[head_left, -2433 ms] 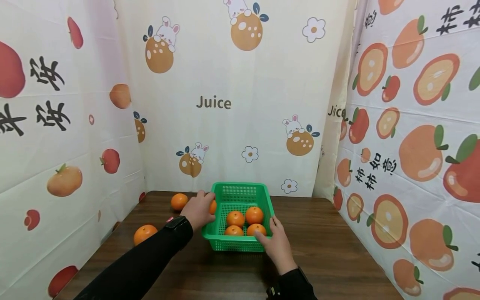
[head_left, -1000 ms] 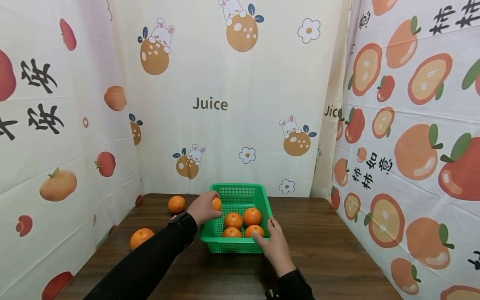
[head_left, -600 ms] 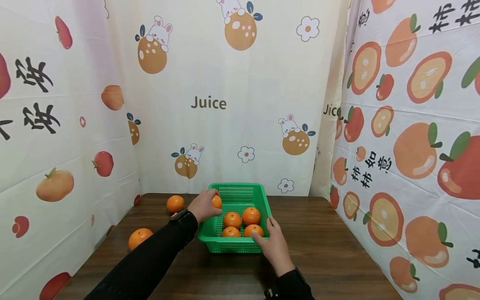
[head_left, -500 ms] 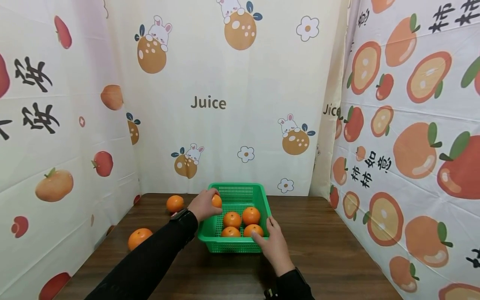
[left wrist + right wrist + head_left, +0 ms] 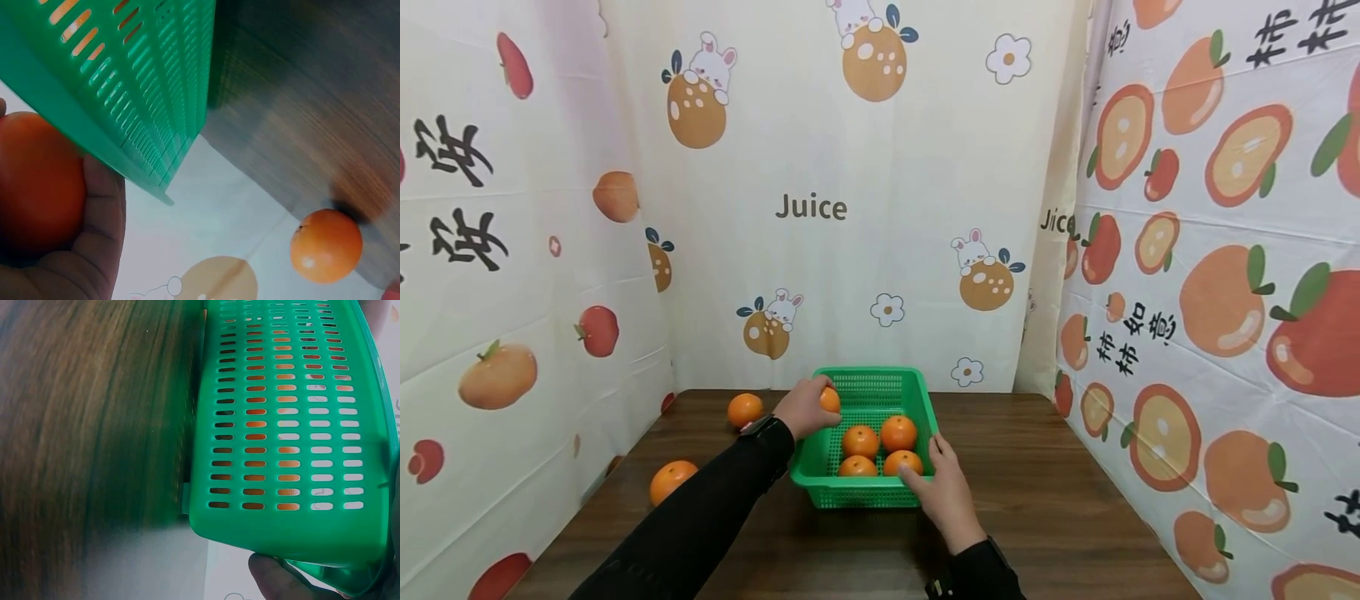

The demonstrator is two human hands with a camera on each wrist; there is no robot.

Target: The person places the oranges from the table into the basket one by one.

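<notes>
Fruit-printed cloths (image 5: 561,292) stand left, back and right around a dark wooden table (image 5: 1052,500). Over on the left, here's a near orange (image 5: 672,482) right beside the black sleeve (image 5: 707,517), and a far orange (image 5: 745,410) sits deeper, towards the table's back edge. Next across, the left hand (image 5: 806,408): fingers and thumb curled firmly round a held orange (image 5: 830,400), right up by the left rim of the green basket (image 5: 867,497). Whether that fruit touches the plastic, I can't tell. Into the middle, the basket sits upright on the table, with four oranges (image 5: 860,441) in its near half, two behind two. And on the right, the right hand (image 5: 949,492) grips the near right corner, thumb at the front rim, fingers along the side.
</notes>
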